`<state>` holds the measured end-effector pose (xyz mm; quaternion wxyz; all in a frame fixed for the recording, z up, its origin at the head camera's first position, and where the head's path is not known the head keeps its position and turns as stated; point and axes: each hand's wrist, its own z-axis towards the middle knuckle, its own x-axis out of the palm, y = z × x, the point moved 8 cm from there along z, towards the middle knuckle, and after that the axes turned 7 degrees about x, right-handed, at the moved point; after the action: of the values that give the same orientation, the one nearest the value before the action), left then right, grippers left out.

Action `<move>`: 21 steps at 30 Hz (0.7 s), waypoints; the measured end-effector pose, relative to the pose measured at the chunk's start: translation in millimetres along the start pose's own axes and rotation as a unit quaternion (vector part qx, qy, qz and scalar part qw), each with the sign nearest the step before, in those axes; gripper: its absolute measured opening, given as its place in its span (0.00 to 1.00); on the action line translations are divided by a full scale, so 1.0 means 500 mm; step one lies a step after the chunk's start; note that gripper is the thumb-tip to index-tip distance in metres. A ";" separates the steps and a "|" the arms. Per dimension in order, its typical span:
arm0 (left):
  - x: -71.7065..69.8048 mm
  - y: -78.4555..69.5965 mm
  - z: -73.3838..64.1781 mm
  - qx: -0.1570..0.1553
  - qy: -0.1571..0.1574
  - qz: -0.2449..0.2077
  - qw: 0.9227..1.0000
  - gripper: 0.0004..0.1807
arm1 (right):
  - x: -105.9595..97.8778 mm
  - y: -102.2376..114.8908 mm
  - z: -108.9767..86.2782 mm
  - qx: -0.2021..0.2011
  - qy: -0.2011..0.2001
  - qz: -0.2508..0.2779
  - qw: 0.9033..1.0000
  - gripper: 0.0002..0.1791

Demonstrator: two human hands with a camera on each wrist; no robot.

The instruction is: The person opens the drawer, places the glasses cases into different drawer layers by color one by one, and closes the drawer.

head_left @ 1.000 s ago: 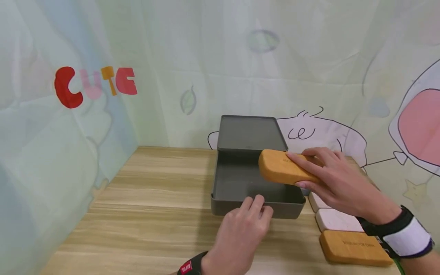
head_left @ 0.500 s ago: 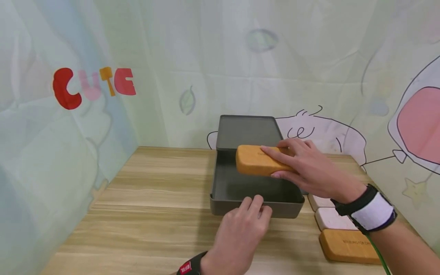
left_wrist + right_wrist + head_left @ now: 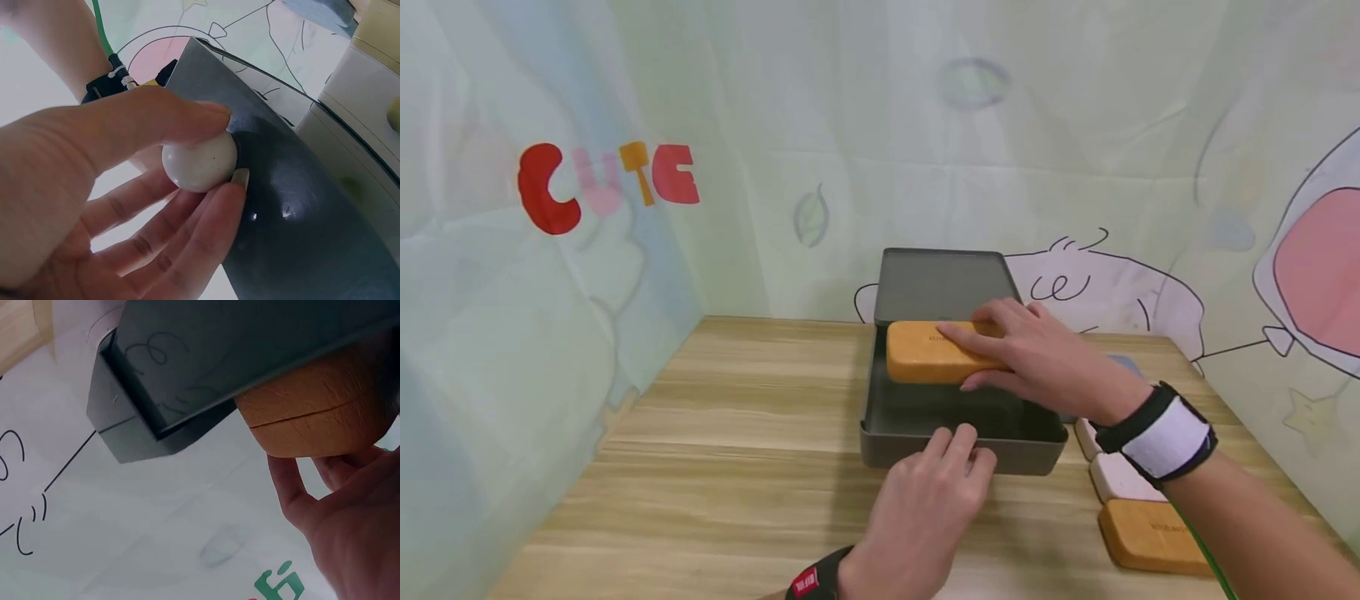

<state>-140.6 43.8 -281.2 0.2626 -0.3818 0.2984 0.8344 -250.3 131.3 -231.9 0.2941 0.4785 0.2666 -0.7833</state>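
Observation:
My right hand [image 3: 1045,358] grips the right end of an orange, leather-like glasses case [image 3: 921,354], thumb on one side and fingers on the other. It holds the case level over the rear part of an open grey drawer [image 3: 1026,457]. A seam runs along the case in the right wrist view, where the drawer's wall partly covers it. At the drawer's front is my left hand [image 3: 925,508]; in the left wrist view its thumb and fingers pinch a round white knob [image 3: 200,161]. The visible part of the drawer floor is bare.
Right of the drawer, on the wooden table [image 3: 730,467], lie another orange case [image 3: 1150,537], a pale pink case [image 3: 1123,477] and other cases partly behind my right arm. Behind the drawer is a grey cabinet top [image 3: 943,286], against a printed curtain [image 3: 775,100].
My right hand has carried the orange glasses case leftward, from the drawer's right side to over its rear middle. The left hand has stayed at the drawer front.

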 end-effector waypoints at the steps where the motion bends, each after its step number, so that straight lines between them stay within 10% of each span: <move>1: 0.001 0.000 0.000 -0.001 0.003 -0.003 1.000 0.10 | 0.004 0.001 0.003 -0.002 0.005 0.002 1.000 0.38; 21: 0.004 -0.002 0.002 -0.003 0.024 -0.015 1.000 0.11 | 0.073 -0.019 0.016 0.047 0.041 -0.025 0.998 0.33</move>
<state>-141.5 45.9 -282.4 0.2670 -0.4072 0.2964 0.8216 -275.1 124.6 -260.3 0.2405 0.5171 0.2528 -0.7816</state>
